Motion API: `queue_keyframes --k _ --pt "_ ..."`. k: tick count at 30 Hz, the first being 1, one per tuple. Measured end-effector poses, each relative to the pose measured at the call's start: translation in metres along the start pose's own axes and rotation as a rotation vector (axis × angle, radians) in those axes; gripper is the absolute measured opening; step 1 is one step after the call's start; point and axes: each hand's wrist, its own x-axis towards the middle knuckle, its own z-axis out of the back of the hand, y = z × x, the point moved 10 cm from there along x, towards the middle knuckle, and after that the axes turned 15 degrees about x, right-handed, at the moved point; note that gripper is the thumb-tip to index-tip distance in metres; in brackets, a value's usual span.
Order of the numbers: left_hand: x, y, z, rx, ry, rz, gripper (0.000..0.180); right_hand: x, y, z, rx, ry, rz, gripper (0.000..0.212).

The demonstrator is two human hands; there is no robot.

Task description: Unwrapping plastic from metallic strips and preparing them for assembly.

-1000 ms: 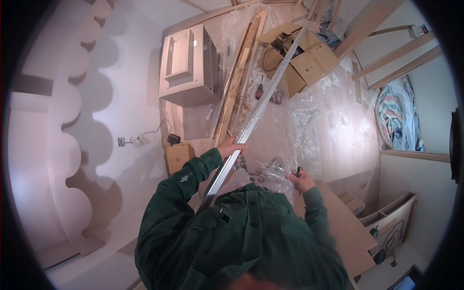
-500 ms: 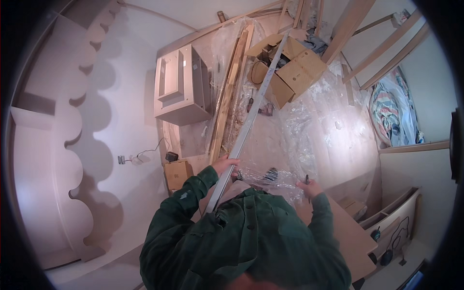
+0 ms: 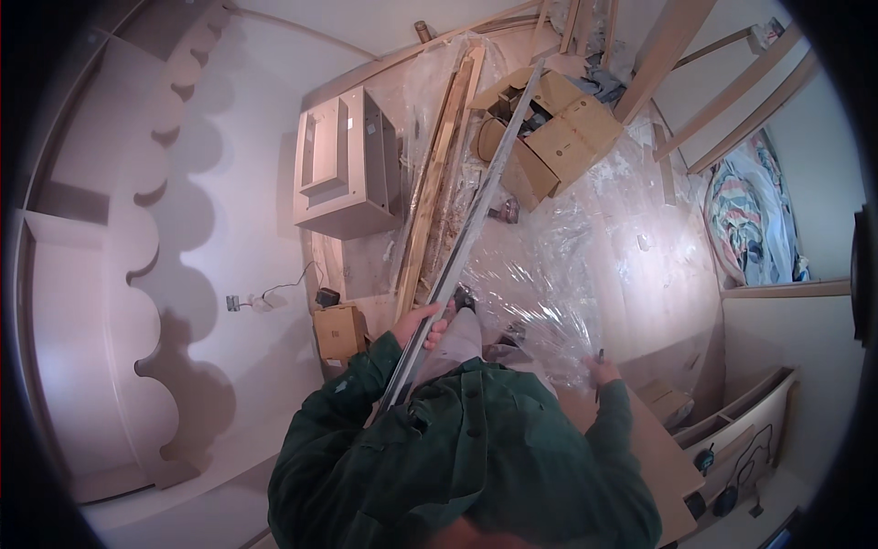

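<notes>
My left hand (image 3: 422, 328) is wrapped round a long, straight metal bar (image 3: 476, 219). The bar runs slantwise from beside my body up toward the open cardboard box (image 3: 573, 139), and its narrow dark edge shows along the lower half. Off to the right, my right hand (image 3: 604, 370) is closed on a slim dark stick, pen-like in shape, whose exact kind I cannot make out. Clear plastic film (image 3: 540, 297) lies crumpled over the floor between my hands. My leg (image 3: 460, 337) shows below the bar.
Timber strips (image 3: 440, 174) lie on film left of the bar. A pale drawer cabinet (image 3: 340, 165) stands farther left, with a small carton (image 3: 339, 332) nearer. A drill-like tool (image 3: 504, 211) rests on the floor. A brown board (image 3: 654, 457) is at my right, beside an open drawer unit (image 3: 745, 407).
The bar has rolled, showing its dark edge, and my left hand has shifted slightly left and nearer. My right hand has moved right and nearer. A leg has come forward onto the film.
</notes>
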Motion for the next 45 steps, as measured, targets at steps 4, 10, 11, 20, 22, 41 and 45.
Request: queue_keyframes --k 4,10,11,20,22,41,45 --pt "-0.033 -0.029 -0.040 0.047 -0.113 -0.037 0.035 0.048 -0.028 0.023 -0.124 -0.090 -0.082 0.021" --pt "-0.057 -0.028 -0.017 0.208 -0.170 0.049 0.034 0.083 0.134 -0.087 -0.298 -0.233 0.639 0.061" --pt "-0.061 -0.033 -0.021 0.265 -0.165 0.040 0.034 0.078 0.162 -0.124 0.053 -0.102 0.704 0.059" --pt "-0.073 -0.049 -0.013 0.812 -0.188 0.001 0.044 0.100 0.220 -0.388 0.605 0.543 -0.138 0.047" --pt "-0.083 -0.051 0.004 0.862 -0.238 -0.080 0.042 0.084 0.232 -0.420 0.602 0.598 -0.112 0.043" --pt "-0.073 -0.066 0.073 1.569 -0.317 -0.424 0.064 -0.046 0.343 -0.409 0.220 0.523 0.630 0.034" --pt "-0.055 -0.192 0.027 0.890 -0.291 -0.717 0.054 -0.084 0.358 -0.410 0.063 0.484 0.880 0.034"
